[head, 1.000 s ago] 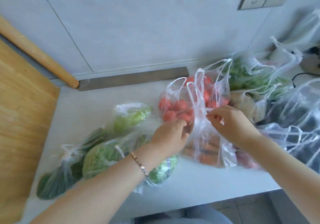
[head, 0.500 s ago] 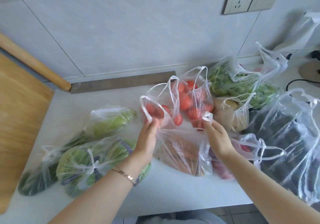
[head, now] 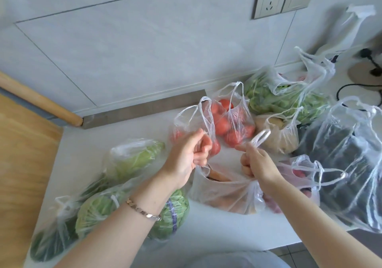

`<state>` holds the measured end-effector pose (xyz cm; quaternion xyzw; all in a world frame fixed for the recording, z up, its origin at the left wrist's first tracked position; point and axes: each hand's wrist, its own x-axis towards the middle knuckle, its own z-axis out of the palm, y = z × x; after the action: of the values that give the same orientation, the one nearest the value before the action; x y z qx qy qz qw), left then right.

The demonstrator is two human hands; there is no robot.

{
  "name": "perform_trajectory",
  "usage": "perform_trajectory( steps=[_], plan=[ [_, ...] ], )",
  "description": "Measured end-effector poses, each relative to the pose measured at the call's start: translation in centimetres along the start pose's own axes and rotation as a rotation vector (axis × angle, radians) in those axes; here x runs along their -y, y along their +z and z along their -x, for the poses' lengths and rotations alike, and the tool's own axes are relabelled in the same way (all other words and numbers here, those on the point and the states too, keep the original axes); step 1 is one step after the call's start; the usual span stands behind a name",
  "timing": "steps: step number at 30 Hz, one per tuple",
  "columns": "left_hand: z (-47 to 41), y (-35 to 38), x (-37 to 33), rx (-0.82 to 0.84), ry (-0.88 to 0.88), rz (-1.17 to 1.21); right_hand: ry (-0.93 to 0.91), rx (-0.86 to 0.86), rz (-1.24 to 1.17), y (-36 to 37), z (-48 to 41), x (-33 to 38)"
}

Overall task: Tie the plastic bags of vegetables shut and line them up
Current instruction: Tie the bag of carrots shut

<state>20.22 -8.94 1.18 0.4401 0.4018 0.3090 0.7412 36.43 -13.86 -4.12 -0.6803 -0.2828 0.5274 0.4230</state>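
Note:
A clear plastic bag of carrots [head: 225, 193] lies on the white counter [head: 115, 131] in the middle. My left hand [head: 186, 156] grips its left handle loop, and my right hand [head: 255, 162] grips its right handle loop, which sticks up above my fist. The bag's mouth gapes between my hands. Behind it stands an untied bag of tomatoes [head: 229, 120]. To the left lie tied bags: a cabbage [head: 134, 158], another cabbage [head: 99, 212] under my left forearm, and dark greens [head: 51, 240].
More untied bags crowd the right: green vegetables [head: 275, 98], potatoes [head: 279, 135], red produce [head: 301, 174] and dark vegetables [head: 347, 172]. A wooden board [head: 22, 164] lies at left. A wall socket [head: 270, 0] and black cables [head: 359, 87] sit at back right.
My hands have moved apart, each pulling a handle of the carrot bag outward and up, and the bag's mouth has spread open between them. The camera has shifted slightly.

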Motion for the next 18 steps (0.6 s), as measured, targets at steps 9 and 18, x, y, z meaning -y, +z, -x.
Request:
perform_trajectory(
  steps=[9, 18],
  plan=[
    [0.0, 0.4, 0.0, 0.089, -0.051, -0.004, -0.353, 0.439, 0.934, 5.9, 2.8, -0.4],
    [-1.1, -2.9, 2.4, 0.014, -0.064, -0.724, -0.104, 0.385, 0.257, 4.1, 2.5, -1.2]
  ],
)
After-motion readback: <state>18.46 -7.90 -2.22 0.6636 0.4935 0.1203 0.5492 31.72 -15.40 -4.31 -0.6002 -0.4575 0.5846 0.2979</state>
